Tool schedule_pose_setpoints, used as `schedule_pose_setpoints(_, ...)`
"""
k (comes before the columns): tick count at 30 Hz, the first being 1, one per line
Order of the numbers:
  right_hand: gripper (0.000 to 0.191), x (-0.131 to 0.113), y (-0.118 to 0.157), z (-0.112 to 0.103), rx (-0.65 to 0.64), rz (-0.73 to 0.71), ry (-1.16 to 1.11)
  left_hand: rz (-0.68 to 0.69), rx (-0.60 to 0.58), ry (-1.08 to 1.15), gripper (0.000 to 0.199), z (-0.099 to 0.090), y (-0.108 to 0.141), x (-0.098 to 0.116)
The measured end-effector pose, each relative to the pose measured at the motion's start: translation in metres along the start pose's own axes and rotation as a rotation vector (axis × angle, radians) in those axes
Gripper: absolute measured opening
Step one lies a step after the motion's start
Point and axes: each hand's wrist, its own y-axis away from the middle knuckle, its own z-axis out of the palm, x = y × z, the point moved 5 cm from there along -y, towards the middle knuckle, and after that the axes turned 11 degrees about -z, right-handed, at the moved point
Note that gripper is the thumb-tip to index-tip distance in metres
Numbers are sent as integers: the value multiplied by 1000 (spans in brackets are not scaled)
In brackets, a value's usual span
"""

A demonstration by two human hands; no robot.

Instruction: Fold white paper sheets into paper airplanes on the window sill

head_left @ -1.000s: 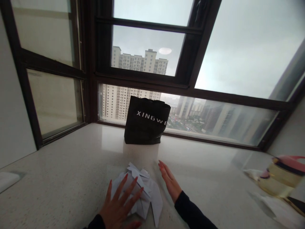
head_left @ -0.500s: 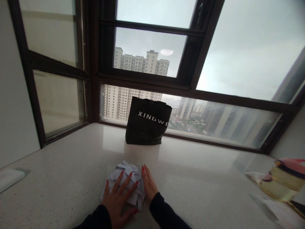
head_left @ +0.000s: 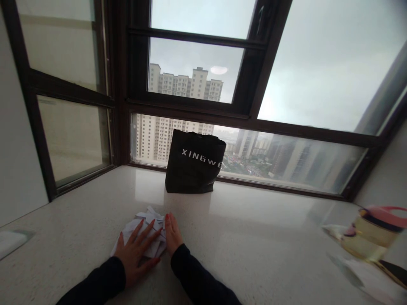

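Note:
A loose pile of white paper pieces [head_left: 154, 217] lies on the pale speckled counter [head_left: 248, 245]. Spread flat over the top of the pile is my left hand [head_left: 136, 252], its fingers apart. My right hand [head_left: 172, 234] stands on edge against the pile's right side, fingers straight and side by side, touching the paper. Neither hand is wrapped round anything.
Behind the pile, a black bag [head_left: 194, 163] with white lettering stands near the window. At the right are a yellowish jug [head_left: 367, 235] with a pink lid, clear plastic packets [head_left: 365, 275] and a dark object. A white item [head_left: 12, 242] lies at the left edge.
Both hands and the paper pile have moved left across the counter. My left hand is still spread on the pile and my right hand still at its side. The view has shifted slightly.

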Motion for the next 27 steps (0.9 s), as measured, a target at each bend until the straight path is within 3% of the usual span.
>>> schedule_pose_setpoints(4, 67, -8, 10, -27, 31, 0, 82, 66, 202, -49, 58, -23, -3, 8)
schedule_pose_setpoints(8, 59, -9, 22, -71, -49, -76, 255, 335, 390, -46, 63, -33, 1, 46)
schedule_pose_setpoints(10, 51, -6, 30, -90, -140, -158, 441, 369, 426, -16, 63, -23, 5, 69)
schedule_pose_setpoints(13, 42, 4, 42, -109, -256, -266, 685, 477, 411, 20, 62, 7, 12, 107)
schedule_pose_setpoints(16, 41, 11, 51, -120, -352, -313, 887, 400, 329, 30, 61, 42, 11, 125)
schedule_pose_setpoints(21, 41, 13, 57, -124, -468, -370, 1023, 395, 361, -7, 60, 74, 6, 125)
schedule_pose_setpoints(27, 42, 9, 57, -124, -488, -363, 1056, 422, 377, -14, 57, 69, 7, 121)
